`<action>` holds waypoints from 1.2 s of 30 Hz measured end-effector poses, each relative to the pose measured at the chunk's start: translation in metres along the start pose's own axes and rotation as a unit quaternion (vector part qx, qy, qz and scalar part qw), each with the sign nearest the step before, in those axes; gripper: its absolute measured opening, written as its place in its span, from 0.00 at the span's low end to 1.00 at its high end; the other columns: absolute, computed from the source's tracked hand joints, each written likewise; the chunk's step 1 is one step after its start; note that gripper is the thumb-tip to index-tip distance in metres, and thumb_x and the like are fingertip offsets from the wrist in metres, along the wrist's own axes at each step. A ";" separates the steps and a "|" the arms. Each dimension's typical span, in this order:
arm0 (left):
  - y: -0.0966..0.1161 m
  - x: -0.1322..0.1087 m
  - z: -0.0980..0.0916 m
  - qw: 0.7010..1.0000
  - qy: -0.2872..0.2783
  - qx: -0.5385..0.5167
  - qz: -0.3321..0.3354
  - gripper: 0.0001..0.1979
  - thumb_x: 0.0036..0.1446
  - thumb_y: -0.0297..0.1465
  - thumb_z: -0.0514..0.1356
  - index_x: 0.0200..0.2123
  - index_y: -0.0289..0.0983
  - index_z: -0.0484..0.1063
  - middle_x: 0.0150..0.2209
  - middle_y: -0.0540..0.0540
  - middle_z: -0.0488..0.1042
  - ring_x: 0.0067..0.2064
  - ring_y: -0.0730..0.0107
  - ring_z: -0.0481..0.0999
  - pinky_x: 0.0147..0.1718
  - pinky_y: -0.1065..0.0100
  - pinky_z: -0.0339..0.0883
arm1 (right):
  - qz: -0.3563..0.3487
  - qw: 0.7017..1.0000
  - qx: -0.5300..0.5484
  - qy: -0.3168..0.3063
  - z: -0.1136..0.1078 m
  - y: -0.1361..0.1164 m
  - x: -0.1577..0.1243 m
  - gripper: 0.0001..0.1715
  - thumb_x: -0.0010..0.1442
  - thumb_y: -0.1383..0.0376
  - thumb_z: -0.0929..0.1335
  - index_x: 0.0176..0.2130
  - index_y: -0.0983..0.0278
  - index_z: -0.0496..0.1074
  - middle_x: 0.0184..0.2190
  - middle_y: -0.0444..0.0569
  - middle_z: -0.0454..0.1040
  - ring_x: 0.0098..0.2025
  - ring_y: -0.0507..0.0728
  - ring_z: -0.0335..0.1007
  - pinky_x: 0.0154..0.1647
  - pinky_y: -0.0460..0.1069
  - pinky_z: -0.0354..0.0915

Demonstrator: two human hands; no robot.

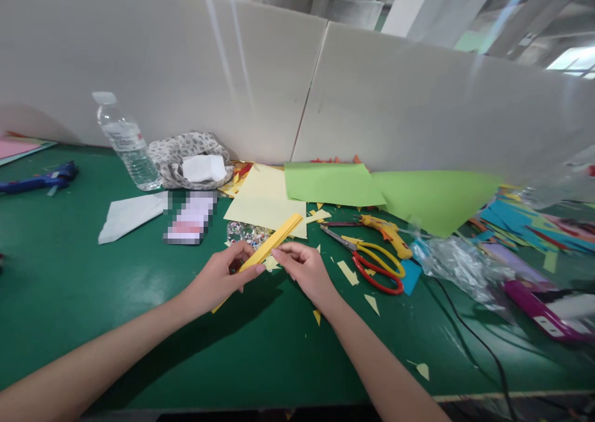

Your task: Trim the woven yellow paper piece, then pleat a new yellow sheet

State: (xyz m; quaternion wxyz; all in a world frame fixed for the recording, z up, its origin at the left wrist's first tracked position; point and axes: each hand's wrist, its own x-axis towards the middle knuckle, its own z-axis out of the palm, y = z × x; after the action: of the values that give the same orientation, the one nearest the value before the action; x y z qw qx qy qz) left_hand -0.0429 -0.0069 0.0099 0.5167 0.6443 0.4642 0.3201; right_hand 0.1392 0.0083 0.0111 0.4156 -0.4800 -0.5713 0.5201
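My left hand (pixel 220 279) is closed round a long, narrow folded strip of yellow paper (pixel 274 242) that slants up to the right above the green table (pixel 116 298). My right hand (pixel 304 270) meets the strip near its middle, its fingertips pinched on the paper's edge. Just behind the hands lies a small bag of shiny beads (pixel 246 232) and a pale yellow sheet (pixel 267 205). Small yellow offcuts (pixel 348 272) are scattered to the right of my right hand.
Red-and-yellow scissors (pixel 372 261) and a yellow glue gun (pixel 385 230) lie right of the hands. Green sheets (pixel 332 183) lean on the white partition. A water bottle (pixel 127 143), a patterned pouch (pixel 190 158), white paper (pixel 130 214), a blue glue gun (pixel 41 180), crumpled plastic (pixel 460 264) and a black cable (pixel 478 341) are around.
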 end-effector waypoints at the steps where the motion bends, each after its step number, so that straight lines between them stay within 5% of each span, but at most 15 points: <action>1: 0.000 0.000 0.000 1.000 -0.002 0.001 0.003 0.15 0.53 0.43 0.57 0.35 0.37 0.63 0.28 0.52 0.65 0.25 0.77 0.64 0.23 0.73 0.64 | 0.003 1.000 -0.001 0.000 0.000 0.000 0.000 0.17 0.48 0.54 0.70 0.30 0.67 0.73 0.14 0.38 0.57 0.17 0.45 0.47 0.16 0.44 0.42; 10: 0.003 -0.001 0.000 1.000 -0.010 -0.027 -0.005 0.15 0.55 0.43 0.55 0.39 0.38 0.64 0.35 0.49 0.68 0.31 0.74 0.68 0.29 0.70 0.67 | 0.021 0.999 0.020 0.025 -0.001 -0.001 0.001 0.15 0.47 0.56 0.70 0.27 0.66 0.70 0.14 0.36 0.57 0.17 0.45 0.46 0.16 0.43 0.41; 24: 0.000 0.001 0.000 0.997 0.051 0.047 0.015 0.20 0.46 0.40 0.63 0.40 0.38 0.63 0.37 0.49 0.68 0.27 0.76 0.67 0.27 0.71 0.63 | 0.001 1.000 0.028 0.013 -0.001 0.001 0.000 0.17 0.47 0.54 0.71 0.28 0.65 0.69 0.14 0.36 0.57 0.17 0.45 0.47 0.17 0.44 0.42; 36: 0.007 -0.002 0.000 0.994 -0.019 -0.095 -0.050 0.21 0.52 0.39 0.59 0.49 0.37 0.64 0.38 0.44 0.75 0.29 0.71 0.75 0.23 0.72 0.64 | -0.026 0.999 0.034 -0.006 -0.004 0.000 -0.001 0.16 0.49 0.54 0.70 0.30 0.66 0.70 0.16 0.37 0.57 0.19 0.46 0.47 0.19 0.44 0.44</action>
State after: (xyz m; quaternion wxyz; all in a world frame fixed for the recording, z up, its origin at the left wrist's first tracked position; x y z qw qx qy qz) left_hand -0.0421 -0.0092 0.0169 0.6000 0.5739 0.4534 0.3242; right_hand 0.1433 0.0087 0.0113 0.4411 -0.4475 -0.5683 0.5312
